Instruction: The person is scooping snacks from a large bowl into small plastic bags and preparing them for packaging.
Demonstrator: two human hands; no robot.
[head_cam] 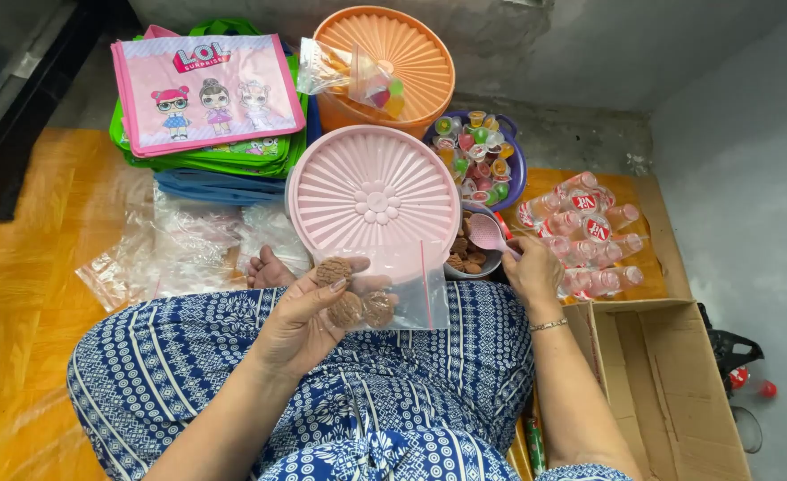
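Two hands bag brown biscuits over a lap.
Left hand (309,321) pinches biscuit (333,271) and clear bag (407,298); right hand (529,267) grips pink scoop (487,233), bowl (475,258) partly hidden.

The zip bag (407,294) was clear, glossy plastic; the cookies (333,271) looked rough and matt. The pink lid (373,198) was ribbed, smooth plastic, the box (670,374) matt brown cardboard, the floor sheet (28,294) shiny orange.
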